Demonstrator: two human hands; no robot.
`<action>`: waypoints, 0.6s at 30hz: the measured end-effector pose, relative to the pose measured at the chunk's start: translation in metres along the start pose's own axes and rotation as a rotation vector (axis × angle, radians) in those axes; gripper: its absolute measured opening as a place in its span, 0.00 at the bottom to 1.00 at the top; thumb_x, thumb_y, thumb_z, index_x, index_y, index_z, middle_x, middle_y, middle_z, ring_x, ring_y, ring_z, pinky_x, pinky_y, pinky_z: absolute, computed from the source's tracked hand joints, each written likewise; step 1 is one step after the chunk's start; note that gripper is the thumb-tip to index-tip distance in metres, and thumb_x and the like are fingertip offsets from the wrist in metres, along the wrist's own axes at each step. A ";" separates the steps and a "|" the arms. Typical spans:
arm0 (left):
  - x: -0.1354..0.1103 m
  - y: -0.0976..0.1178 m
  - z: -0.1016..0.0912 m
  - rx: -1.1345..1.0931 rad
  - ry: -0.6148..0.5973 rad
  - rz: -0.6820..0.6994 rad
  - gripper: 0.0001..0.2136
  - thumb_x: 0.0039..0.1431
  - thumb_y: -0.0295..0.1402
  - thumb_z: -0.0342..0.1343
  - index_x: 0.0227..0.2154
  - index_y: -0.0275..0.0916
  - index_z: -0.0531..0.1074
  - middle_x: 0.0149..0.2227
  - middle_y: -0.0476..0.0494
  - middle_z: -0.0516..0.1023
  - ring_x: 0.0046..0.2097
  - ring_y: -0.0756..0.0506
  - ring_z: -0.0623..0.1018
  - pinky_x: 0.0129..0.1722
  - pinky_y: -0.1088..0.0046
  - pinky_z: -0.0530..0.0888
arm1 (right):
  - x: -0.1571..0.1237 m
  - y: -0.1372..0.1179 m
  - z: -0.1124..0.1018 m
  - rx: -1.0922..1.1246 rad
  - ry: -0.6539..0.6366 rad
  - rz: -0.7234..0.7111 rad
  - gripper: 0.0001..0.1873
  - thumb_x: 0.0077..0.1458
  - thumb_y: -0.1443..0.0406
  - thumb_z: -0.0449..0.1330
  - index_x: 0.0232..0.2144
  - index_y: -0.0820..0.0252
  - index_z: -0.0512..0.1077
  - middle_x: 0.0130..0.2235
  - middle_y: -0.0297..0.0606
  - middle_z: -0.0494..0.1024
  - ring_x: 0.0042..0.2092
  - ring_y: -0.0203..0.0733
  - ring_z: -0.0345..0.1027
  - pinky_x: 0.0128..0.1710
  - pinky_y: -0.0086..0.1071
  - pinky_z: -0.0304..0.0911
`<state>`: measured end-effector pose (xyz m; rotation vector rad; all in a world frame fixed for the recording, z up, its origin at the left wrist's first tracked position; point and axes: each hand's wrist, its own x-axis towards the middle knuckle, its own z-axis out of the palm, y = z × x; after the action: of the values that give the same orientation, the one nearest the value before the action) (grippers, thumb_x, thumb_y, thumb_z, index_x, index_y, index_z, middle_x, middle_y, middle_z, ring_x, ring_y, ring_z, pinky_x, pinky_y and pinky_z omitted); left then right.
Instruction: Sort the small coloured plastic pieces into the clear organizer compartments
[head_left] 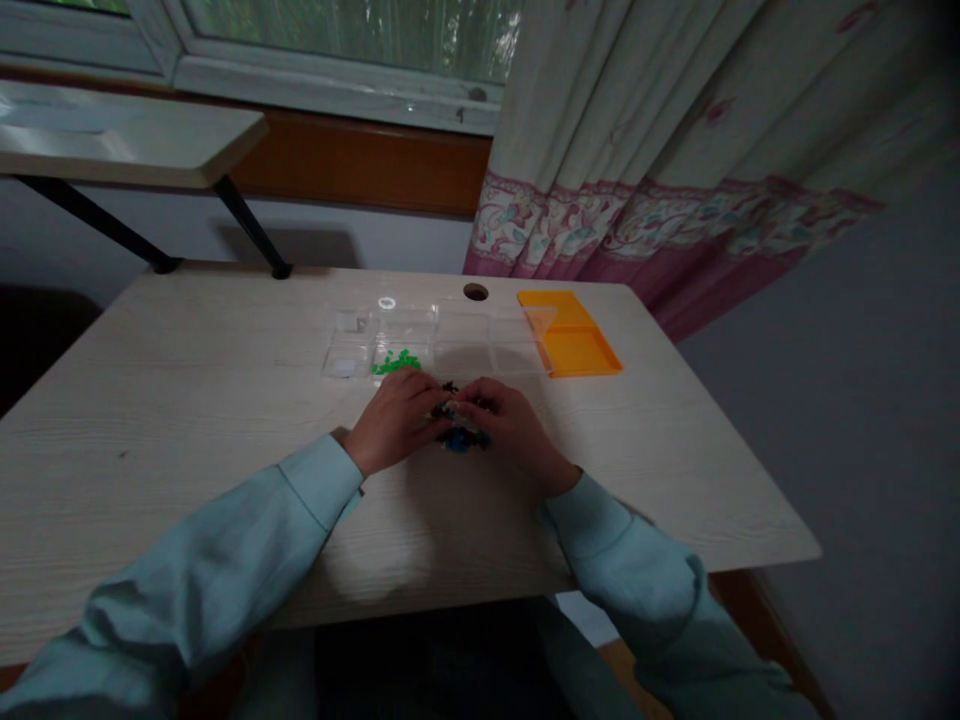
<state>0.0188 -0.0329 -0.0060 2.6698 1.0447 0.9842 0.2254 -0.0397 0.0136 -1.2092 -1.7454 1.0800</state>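
Both hands meet over the middle of the table around a small cluster of dark, blue and pale pieces [457, 438], which looks like tiny building bricks. My left hand [401, 415] comes from the left, its fingers closed on the cluster's left side. From the right, my right hand [508, 425] has its fingertips pressed together at the cluster's top and right side. The fingers cover much of the cluster, so its shape is unclear. Just beyond my left hand, small bright green pieces [397, 361] lie in one compartment of a clear plastic box [463, 342].
An orange tray [581, 345] lies at the clear box's right end, partly overlapped by it. A round hole [475, 292] pierces the wooden table [187, 400] near its back edge. A raised shelf [127, 135] on black legs stands back left. A curtain [585, 200] hangs behind.
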 end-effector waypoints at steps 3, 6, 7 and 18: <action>0.000 0.002 0.001 -0.005 -0.001 0.013 0.10 0.64 0.39 0.54 0.40 0.39 0.75 0.40 0.42 0.77 0.44 0.42 0.72 0.46 0.61 0.70 | -0.002 -0.003 0.003 -0.007 -0.043 0.000 0.13 0.55 0.54 0.63 0.31 0.58 0.75 0.32 0.34 0.77 0.35 0.38 0.69 0.36 0.31 0.63; 0.000 0.001 -0.003 0.008 -0.004 0.015 0.09 0.65 0.39 0.54 0.37 0.41 0.76 0.37 0.43 0.78 0.43 0.42 0.73 0.45 0.61 0.70 | -0.003 -0.006 0.002 -0.091 -0.061 -0.042 0.12 0.58 0.55 0.61 0.32 0.58 0.76 0.33 0.35 0.77 0.36 0.38 0.70 0.38 0.31 0.63; 0.000 0.000 -0.004 0.009 -0.004 0.010 0.10 0.65 0.39 0.53 0.37 0.41 0.76 0.37 0.43 0.78 0.43 0.43 0.73 0.45 0.61 0.69 | -0.002 -0.006 0.000 -0.124 -0.051 -0.068 0.13 0.59 0.56 0.60 0.31 0.58 0.76 0.33 0.35 0.77 0.37 0.38 0.70 0.38 0.31 0.63; -0.003 -0.037 -0.017 0.139 0.226 -0.299 0.14 0.67 0.37 0.49 0.48 0.43 0.76 0.42 0.41 0.74 0.48 0.41 0.69 0.51 0.58 0.65 | -0.004 -0.005 -0.055 -0.466 -0.411 -0.015 0.08 0.53 0.66 0.63 0.37 0.57 0.80 0.30 0.33 0.78 0.30 0.35 0.67 0.32 0.29 0.60</action>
<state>-0.0146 -0.0094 -0.0061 2.4407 1.5572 1.2053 0.2749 -0.0327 0.0379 -1.3037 -2.4183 0.9918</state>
